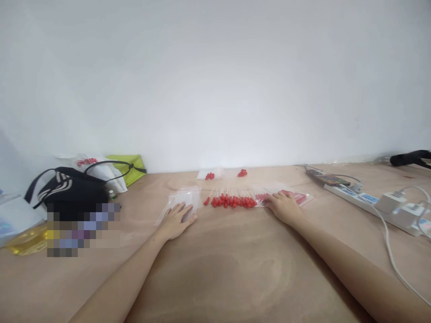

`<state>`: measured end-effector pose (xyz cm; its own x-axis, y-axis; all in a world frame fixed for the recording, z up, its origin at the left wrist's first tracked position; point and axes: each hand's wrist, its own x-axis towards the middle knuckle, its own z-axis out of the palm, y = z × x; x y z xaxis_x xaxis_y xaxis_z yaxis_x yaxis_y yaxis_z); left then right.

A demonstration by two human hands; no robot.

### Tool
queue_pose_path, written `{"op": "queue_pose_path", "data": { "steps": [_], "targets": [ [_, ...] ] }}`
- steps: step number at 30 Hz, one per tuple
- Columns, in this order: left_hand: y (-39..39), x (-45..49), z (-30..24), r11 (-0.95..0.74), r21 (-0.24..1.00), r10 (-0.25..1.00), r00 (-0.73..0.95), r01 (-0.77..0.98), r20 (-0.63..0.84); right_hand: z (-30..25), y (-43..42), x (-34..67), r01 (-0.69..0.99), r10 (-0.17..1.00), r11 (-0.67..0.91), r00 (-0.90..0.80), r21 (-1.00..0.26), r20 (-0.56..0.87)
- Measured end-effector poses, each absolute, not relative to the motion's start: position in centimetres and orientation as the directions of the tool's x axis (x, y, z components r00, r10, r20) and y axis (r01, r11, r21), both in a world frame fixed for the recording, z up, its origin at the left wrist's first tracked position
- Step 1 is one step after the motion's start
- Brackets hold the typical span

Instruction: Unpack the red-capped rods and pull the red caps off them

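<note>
My left hand [177,220] lies flat with fingers spread on a stack of clear plastic bags [183,197] on the wooden table [229,269]. A row of thin sticks with red tips [232,200] lies between my two hands. My right hand [283,205] rests palm down at the right end of that row, its fingers on a clear bag holding red-tipped sticks [299,197]. Whether its fingers pinch anything is hidden. Two small clear bags with red pieces, one [209,175] and another [241,172], lie farther back near the wall.
A black handbag [72,190] sits at the left with a white bag [97,168] and a green bag [129,168] behind it. A white power strip [380,204] with plugs and cables lies at the right. A black object [411,158] rests at the far right.
</note>
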<state>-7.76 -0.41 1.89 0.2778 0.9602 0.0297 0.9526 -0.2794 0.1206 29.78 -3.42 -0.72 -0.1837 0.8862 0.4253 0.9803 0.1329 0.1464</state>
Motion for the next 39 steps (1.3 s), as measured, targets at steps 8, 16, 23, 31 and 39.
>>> {"op": "queue_pose_path", "data": {
  "steps": [8,16,23,31,39],
  "targets": [
    [-0.3,-8.1,1.5,-0.316,0.170,0.949,0.308,0.933,0.075,0.0,-2.2,29.8,0.915,0.841,0.326,-0.395,0.236,0.370],
    [-0.4,-8.0,1.8,-0.315,0.145,0.949,0.308,0.938,0.072,-0.4,-2.3,29.6,0.943,0.852,0.211,-0.308,0.259,0.424],
    [-0.3,-7.9,1.7,-0.322,0.145,0.947,0.313,0.936,0.076,-0.9,-2.5,29.9,0.973,0.857,0.119,-0.202,0.200,0.474],
    [-0.4,-8.1,1.5,-0.328,0.132,0.944,0.317,0.935,0.095,-1.3,-3.2,29.7,0.908,0.861,0.005,0.209,-0.418,0.464],
    [-0.5,-8.0,1.2,-0.355,0.035,0.896,0.330,0.934,0.299,-1.5,-2.8,29.5,0.618,0.805,0.035,0.448,-0.785,0.388]
  ]
}}
